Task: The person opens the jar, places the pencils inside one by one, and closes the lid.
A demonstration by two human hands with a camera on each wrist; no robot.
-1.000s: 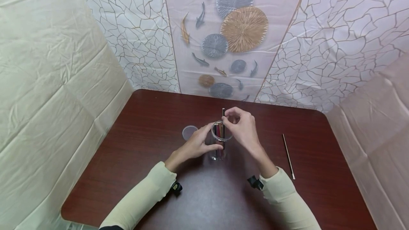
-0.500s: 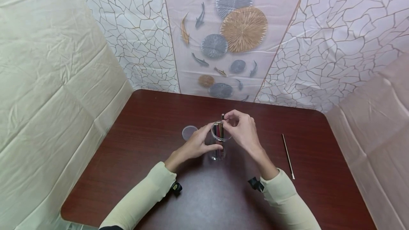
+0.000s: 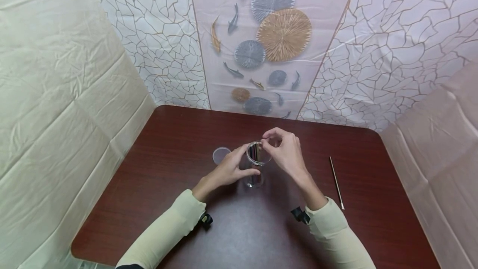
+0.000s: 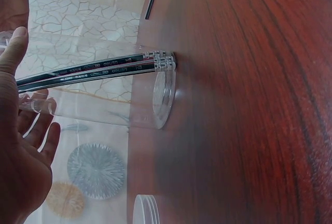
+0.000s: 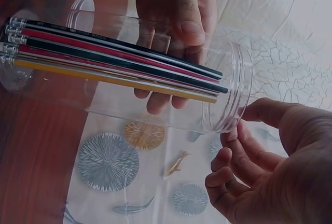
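A clear plastic jar (image 5: 171, 112) stands upright on the table, with several black, red and yellow pencils (image 5: 124, 58) leaning together inside. In the right wrist view their tops lie below the jar's rim. My left hand (image 3: 231, 167) grips the jar's side, thumb in front and fingers behind. My right hand (image 3: 284, 148) is at the rim, its fingers loosely bent and touching or nearly touching the edge, with no pencil visible between them. In the left wrist view, black pencils (image 4: 109, 71) rest on the jar's base.
A round clear lid (image 3: 221, 155) lies on the dark red-brown table (image 3: 179, 136), left of the jar behind my left hand. Farther right lies a slim pencil-like stick (image 3: 337, 182). Patterned cloth (image 3: 250, 53) hangs behind the table's far edge.
The dark pencil that stuck up above the rim in my right fingers has gone down into the jar. My right hand has lowered slightly; my left hand has stayed put.
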